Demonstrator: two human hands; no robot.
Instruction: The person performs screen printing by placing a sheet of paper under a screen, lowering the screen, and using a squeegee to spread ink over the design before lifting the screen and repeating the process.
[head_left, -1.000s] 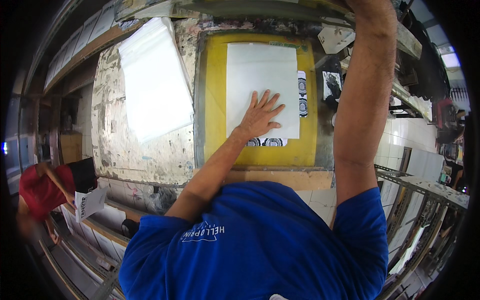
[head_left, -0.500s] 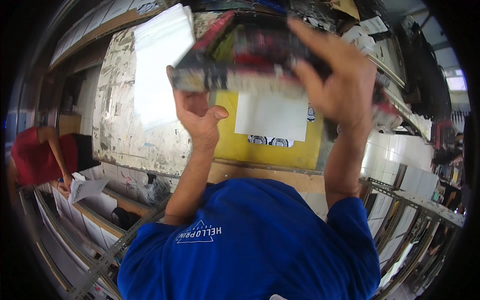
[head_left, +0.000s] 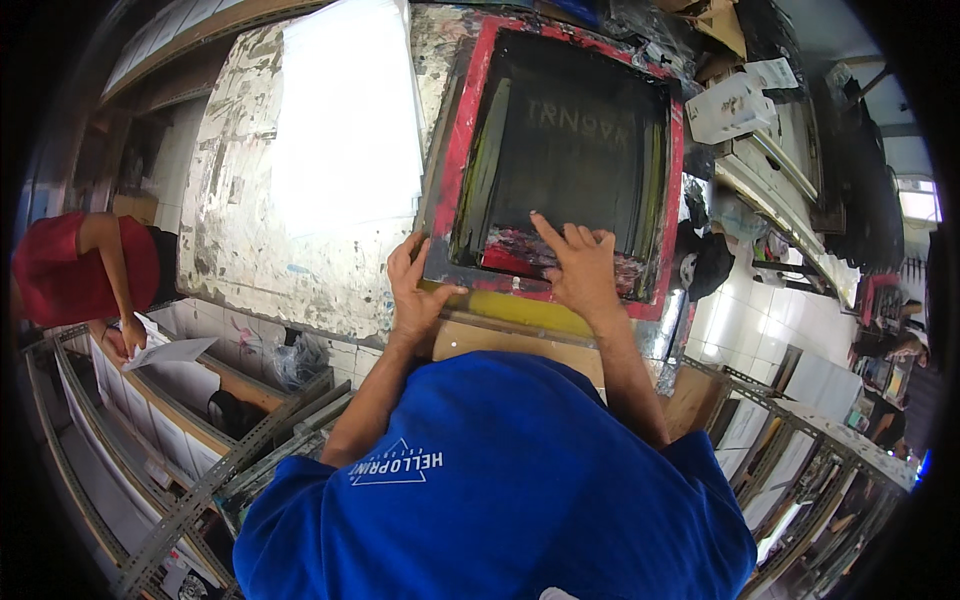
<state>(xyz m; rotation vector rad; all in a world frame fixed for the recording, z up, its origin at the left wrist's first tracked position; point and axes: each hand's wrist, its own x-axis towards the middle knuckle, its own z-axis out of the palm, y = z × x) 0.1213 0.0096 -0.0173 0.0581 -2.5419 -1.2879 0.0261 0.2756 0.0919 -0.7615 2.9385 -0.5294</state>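
Observation:
A screen-printing frame (head_left: pixel 463 160) with a red, ink-stained rim lies flat in front of me. Its dark mesh (head_left: pixel 560 150) carries faint lettering, and red and black ink is smeared over its near end. At the frame's near left corner rests my left hand (head_left: pixel 412 290), thumb and fingers spread around the corner. My right hand (head_left: pixel 585 268) is over the near rim and inked end, its fingers stretched out and the index pointing up the mesh. Whether those fingertips touch the mesh I cannot tell. Under the frame, a strip of a yellow board (head_left: pixel 530 311) shows.
A stack of white sheets (head_left: pixel 350 120) lies left of the frame on a paint-spattered table (head_left: pixel 240 190). A white box-like container (head_left: pixel 728 108) stands to the right. At far left a person in a red top (head_left: pixel 75 262) holds a white sheet (head_left: pixel 170 350). Metal racks flank me.
The frame, raised and tilted before, has come down flat over the yellow board, covering the white sheet there. Both hands have lowered toward me; the right now lies over the frame's near end.

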